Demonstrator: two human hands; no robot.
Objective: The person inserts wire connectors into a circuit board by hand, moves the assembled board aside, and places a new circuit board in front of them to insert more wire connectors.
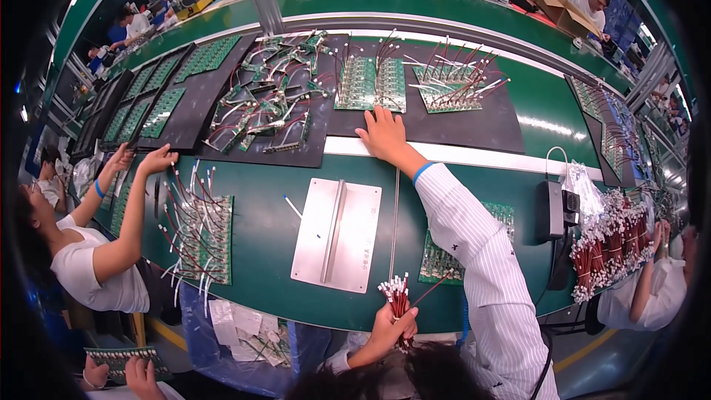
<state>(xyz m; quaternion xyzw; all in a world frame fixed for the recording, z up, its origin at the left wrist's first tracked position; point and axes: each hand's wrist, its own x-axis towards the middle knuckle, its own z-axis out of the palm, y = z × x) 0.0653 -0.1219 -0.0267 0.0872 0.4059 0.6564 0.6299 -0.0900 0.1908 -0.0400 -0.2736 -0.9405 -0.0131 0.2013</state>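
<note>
My left hand (pixel 386 332) is closed round a bundle of red and black cables with white connectors (pixel 398 298) at the near table edge. My right arm reaches far forward. At its end, my right hand (pixel 386 135) lies with fingers stretched out at the near edge of a green circuit board panel (pixel 370 83), which carries upright wires at its far side. Right of that stands a second wired panel (pixel 449 87). Partly hidden under my right sleeve is another panel (pixel 438 255), with one red wire across its near edge. A silver metal plate with a raised bar (pixel 307 252) lies left of my hands.
Loose wired boards (pixel 270 96) lie heaped on a black mat. A wired panel (pixel 211 241) sits left, near a co-worker's hands (pixel 158 158). On the right are a grey-black device (pixel 549 211) and a large cable pile (pixel 611 244). A blue bin (pixel 198 341) stands below the table edge.
</note>
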